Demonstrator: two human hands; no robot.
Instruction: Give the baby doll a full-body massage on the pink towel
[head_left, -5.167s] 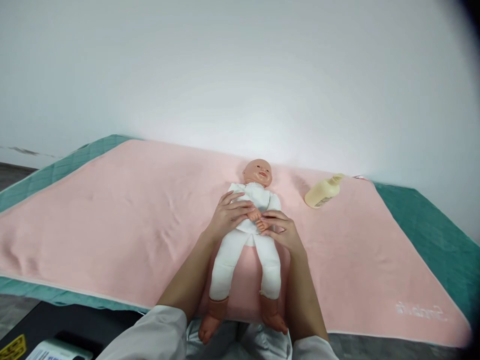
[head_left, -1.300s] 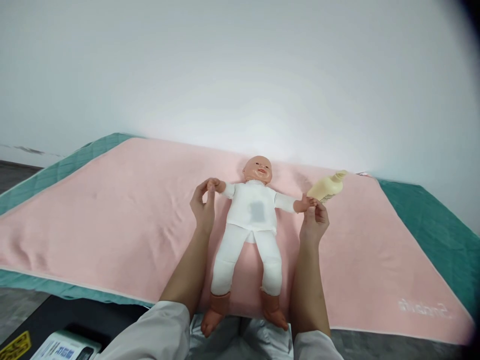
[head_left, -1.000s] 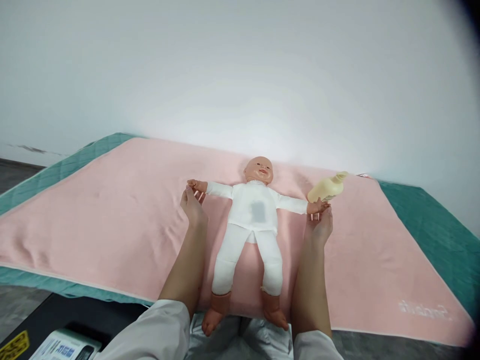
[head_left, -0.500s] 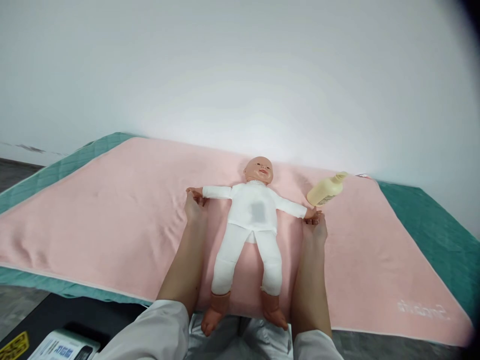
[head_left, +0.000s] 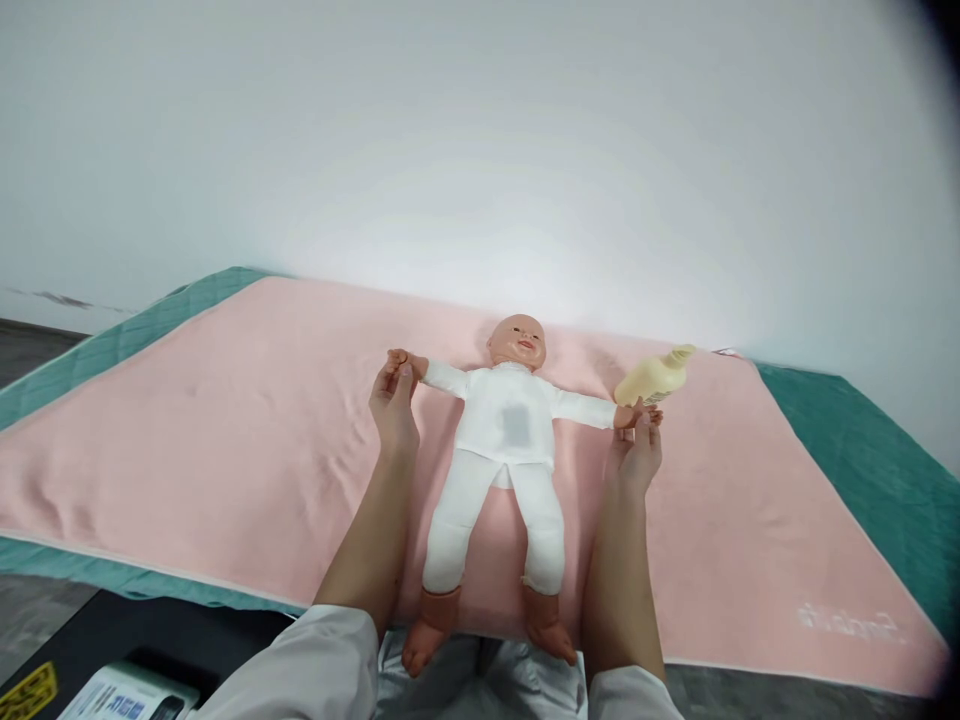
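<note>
A baby doll (head_left: 506,425) in a white top and white trousers lies on its back, head away from me, arms stretched out sideways. A grey patch marks its chest. My left hand (head_left: 394,405) is closed around the doll's hand on the left, thumb on top. On the other side my right hand (head_left: 636,452) grips the doll's other hand between thumb and fingers. A pale yellow bottle (head_left: 651,378) lies tilted just beyond my right hand. The doll's bare feet reach the near edge of the pink blanket (head_left: 247,430).
Beneath the blanket, a green quilted cover (head_left: 855,430) shows at both sides. A white wall (head_left: 480,150) rises behind. At the lower left stand a black surface (head_left: 180,630) and a white device (head_left: 127,692) with a label.
Both doll hands have been raised a little. The left one has come up and inward, and the right one has shifted slightly outward. The doll's body and the bottle have stayed put.
</note>
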